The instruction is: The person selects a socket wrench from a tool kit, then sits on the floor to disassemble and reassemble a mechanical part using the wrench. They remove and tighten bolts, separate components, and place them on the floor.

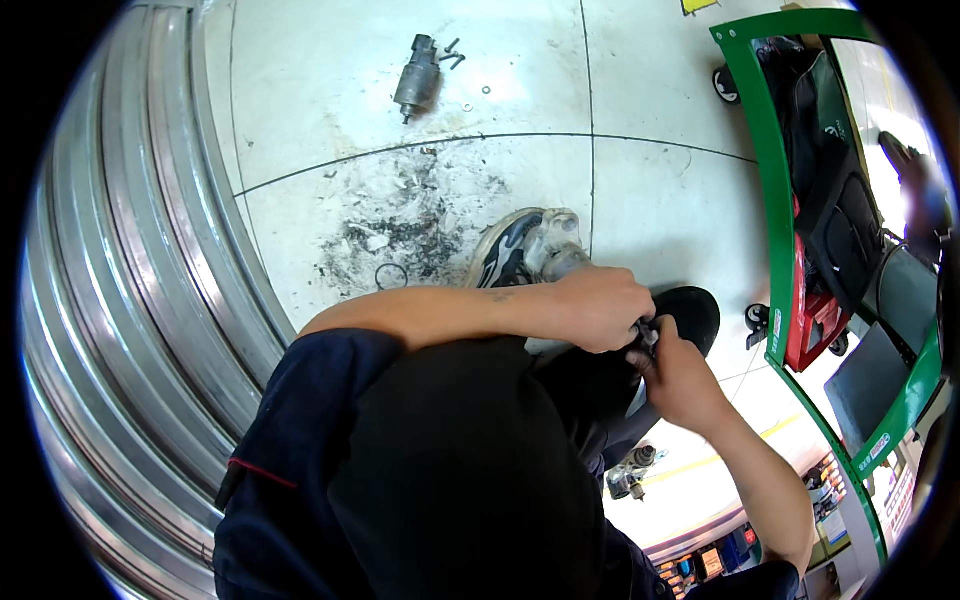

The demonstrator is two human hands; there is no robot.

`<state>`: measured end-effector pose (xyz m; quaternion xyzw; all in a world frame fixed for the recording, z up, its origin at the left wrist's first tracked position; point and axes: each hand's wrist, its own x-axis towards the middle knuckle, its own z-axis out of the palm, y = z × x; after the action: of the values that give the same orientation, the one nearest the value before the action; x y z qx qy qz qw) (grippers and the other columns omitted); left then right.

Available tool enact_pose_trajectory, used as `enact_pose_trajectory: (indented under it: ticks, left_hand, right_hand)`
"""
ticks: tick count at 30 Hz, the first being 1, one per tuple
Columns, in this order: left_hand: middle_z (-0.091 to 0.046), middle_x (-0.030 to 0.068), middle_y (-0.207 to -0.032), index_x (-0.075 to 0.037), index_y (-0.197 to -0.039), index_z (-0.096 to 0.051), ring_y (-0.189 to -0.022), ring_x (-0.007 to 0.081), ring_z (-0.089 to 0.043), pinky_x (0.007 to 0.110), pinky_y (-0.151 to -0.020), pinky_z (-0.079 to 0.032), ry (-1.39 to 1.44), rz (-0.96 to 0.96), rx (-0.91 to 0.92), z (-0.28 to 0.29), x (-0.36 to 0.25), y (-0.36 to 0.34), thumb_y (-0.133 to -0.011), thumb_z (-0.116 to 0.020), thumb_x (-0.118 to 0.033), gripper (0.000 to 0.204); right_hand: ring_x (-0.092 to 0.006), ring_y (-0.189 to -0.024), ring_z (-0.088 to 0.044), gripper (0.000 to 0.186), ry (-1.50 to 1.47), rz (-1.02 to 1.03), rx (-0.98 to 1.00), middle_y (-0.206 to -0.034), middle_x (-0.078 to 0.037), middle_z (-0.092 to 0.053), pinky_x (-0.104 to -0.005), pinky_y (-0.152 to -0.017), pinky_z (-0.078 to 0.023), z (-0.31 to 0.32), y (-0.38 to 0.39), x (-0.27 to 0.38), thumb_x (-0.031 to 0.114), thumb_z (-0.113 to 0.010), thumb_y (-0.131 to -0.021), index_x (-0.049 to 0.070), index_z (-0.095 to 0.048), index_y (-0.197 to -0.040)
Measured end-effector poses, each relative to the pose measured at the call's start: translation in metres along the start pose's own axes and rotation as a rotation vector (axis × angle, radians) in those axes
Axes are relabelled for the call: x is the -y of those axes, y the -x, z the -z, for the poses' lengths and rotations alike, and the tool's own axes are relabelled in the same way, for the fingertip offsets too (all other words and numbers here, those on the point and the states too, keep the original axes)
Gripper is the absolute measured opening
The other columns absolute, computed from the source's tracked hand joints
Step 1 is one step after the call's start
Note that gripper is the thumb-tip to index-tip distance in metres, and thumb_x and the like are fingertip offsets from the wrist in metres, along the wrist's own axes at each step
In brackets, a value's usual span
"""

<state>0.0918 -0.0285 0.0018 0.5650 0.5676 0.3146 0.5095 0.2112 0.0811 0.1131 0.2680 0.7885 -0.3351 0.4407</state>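
In the head view, two bare hands meet over the lap. The left hand [605, 305] and the right hand [685, 375] both pinch one small grey part [648, 338], fingers closed around it; its shape is mostly hidden. Just left of the hands, beside one grey-and-black shoe [503, 250], stands one pale metal casting [553, 240], rounded and dull. One black rounded thing [692, 312] shows beyond the right hand; I cannot tell what it is.

On the far floor [660, 80] of smooth pale tiles lie one dark cylinder [417, 78], a few bolts [453, 57], perhaps three, and two small washers [486, 90]. Nearer are one patch of gritty black dirt [410, 220] and one thin dark ring [392, 275]. One metal assembly [632, 470] sits near right.

At left runs one shiny ribbed metal shutter [135, 250]. At right, one green metal frame [765, 150] bears two pale labels [877, 450], their print too small to read, around a black bag [845, 235].
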Motion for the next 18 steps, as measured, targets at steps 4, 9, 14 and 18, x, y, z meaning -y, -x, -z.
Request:
enact_pose_trajectory:
  ticks: [4,9,14,18]
  left_hand:
    - [-0.072,0.0191,-0.086,-0.005,-0.098,-0.074,-0.088,0.0404,-0.069,0.05,-0.077,-0.056,0.001,-0.012,-0.028,0.008,-0.002,-0.002,-0.083,-0.068,-0.02,0.022]
    - [-0.071,0.0198,-0.082,-0.004,-0.094,-0.074,-0.086,0.04,-0.069,0.05,-0.074,-0.056,0.039,0.07,0.017,0.005,-0.005,-0.002,-0.084,-0.067,-0.019,0.019]
    - [-0.071,0.0195,-0.08,-0.003,-0.094,-0.073,-0.085,0.0401,-0.07,0.05,-0.074,-0.056,-0.018,0.06,0.025,0.015,-0.009,-0.001,-0.083,-0.068,-0.02,0.021]
    - [-0.071,0.0204,-0.081,-0.003,-0.095,-0.073,-0.084,0.0406,-0.07,0.051,-0.074,-0.056,0.011,0.012,-0.043,0.007,-0.003,-0.005,-0.083,-0.068,-0.02,0.021]
  right_hand:
    - [-0.0487,-0.082,-0.066,0.032,0.581,0.359,-0.448,-0.095,-0.031,-0.066,-0.0552,-0.074,-0.053,-0.015,-0.007,-0.026,0.011,-0.062,-0.094,-0.004,-0.041,-0.113]
    - [-0.0531,-0.076,-0.066,0.036,-1.027,-0.456,0.118,-0.097,-0.028,-0.064,-0.0532,-0.072,-0.056,0.014,-0.007,0.0,0.017,-0.06,-0.101,0.0,-0.04,-0.126]
    - [-0.0382,-0.083,-0.072,0.07,0.496,0.174,-0.259,-0.097,-0.021,-0.065,-0.0432,-0.082,-0.058,-0.012,-0.003,-0.028,0.007,-0.061,-0.092,-0.009,-0.019,-0.147]
    - [-0.0341,-0.089,-0.07,0.09,0.48,0.227,-0.288,-0.106,-0.021,-0.066,-0.0389,-0.086,-0.055,-0.009,-0.006,-0.021,-0.002,-0.06,-0.092,-0.01,0.004,-0.155]
